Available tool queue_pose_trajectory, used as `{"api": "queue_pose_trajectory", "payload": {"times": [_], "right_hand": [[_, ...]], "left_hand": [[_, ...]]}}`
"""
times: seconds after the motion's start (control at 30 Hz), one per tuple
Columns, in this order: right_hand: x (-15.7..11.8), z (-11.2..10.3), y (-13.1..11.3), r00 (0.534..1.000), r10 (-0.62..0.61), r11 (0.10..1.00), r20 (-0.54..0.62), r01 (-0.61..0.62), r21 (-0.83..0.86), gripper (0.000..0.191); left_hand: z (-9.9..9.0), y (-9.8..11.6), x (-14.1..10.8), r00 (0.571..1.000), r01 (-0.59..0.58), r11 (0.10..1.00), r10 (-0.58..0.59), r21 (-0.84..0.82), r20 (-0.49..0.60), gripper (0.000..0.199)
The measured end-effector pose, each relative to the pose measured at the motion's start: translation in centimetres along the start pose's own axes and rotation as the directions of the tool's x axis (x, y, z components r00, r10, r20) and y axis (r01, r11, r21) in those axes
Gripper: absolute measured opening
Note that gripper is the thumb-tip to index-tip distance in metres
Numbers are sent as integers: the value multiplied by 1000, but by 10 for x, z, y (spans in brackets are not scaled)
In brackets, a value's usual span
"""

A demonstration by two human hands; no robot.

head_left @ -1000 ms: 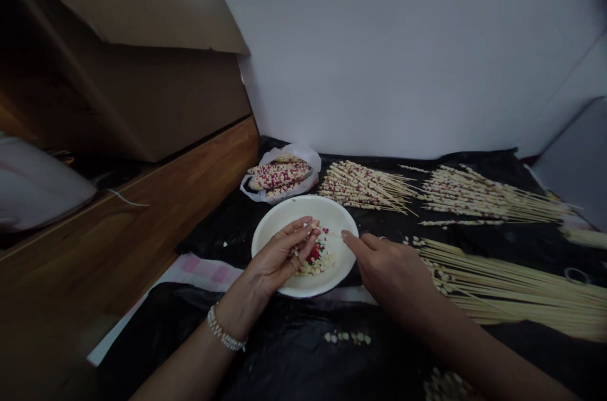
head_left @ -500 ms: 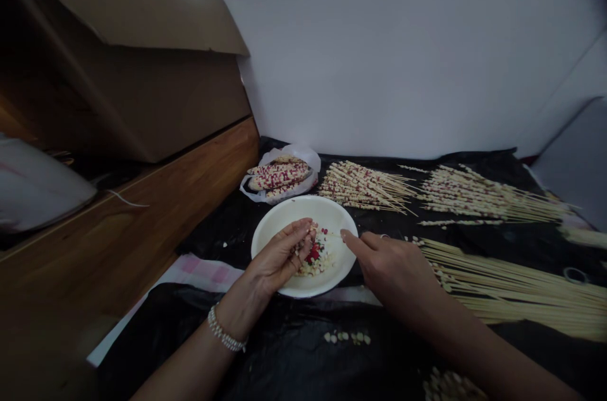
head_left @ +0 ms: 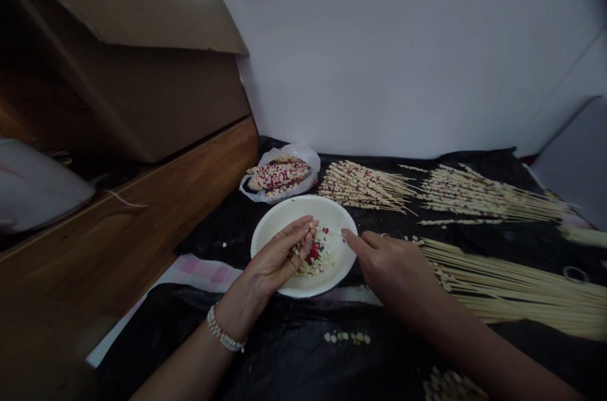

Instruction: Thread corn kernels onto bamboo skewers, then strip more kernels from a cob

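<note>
Above a white bowl [head_left: 266,224], my left hand [head_left: 287,249] is curled with corn kernels in its palm and a pale kernel pinched at the fingertips. My right hand [head_left: 386,255] grips a thin pale skewer [head_left: 336,234] that points left to my left fingertips. Much of this skewer is hidden in the right fist, and its tip is too small to make out. Loose pale kernels [head_left: 315,267] lie in the bowl, with red and dark bits among them.
Behind the bowl, speckled corn cobs [head_left: 279,174] sit in a plastic bag. Kernel-covered skewers [head_left: 360,186] lie right of them, with another pile [head_left: 469,195] farther right. Long bare sticks [head_left: 512,274] lie by my right forearm. Several pale pieces [head_left: 347,338] rest on black sheeting.
Both hands stay almost in place, with only slight finger movement at the left fingertips. The bowl and the piles have not moved.
</note>
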State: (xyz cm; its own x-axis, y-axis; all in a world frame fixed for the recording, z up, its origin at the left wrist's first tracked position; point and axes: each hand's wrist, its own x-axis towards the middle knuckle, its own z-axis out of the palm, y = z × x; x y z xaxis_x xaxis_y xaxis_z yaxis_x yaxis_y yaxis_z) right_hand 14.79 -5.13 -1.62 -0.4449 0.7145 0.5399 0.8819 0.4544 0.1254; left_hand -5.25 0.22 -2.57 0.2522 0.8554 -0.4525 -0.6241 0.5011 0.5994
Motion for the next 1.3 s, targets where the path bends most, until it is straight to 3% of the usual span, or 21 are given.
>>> {"api": "queue_pose_trajectory", "payload": {"times": [0.27, 0.73, 1.3], "right_hand": [[0, -2, 0, 999, 12, 1000, -32, -12, 4, 38], [-1, -1, -1, 1000, 0, 1000, -4, 0, 8, 39], [0, 0, -2, 1000, -2, 1000, -24, 2, 0, 40]], "left_hand": [[9, 3, -5, 999, 4, 1000, -3, 17, -52, 16], [3, 1, -1, 998, -35, 998, 32, 47, 56, 20], [1, 1, 0, 999, -44, 996, 42, 77, 35, 18]]}}
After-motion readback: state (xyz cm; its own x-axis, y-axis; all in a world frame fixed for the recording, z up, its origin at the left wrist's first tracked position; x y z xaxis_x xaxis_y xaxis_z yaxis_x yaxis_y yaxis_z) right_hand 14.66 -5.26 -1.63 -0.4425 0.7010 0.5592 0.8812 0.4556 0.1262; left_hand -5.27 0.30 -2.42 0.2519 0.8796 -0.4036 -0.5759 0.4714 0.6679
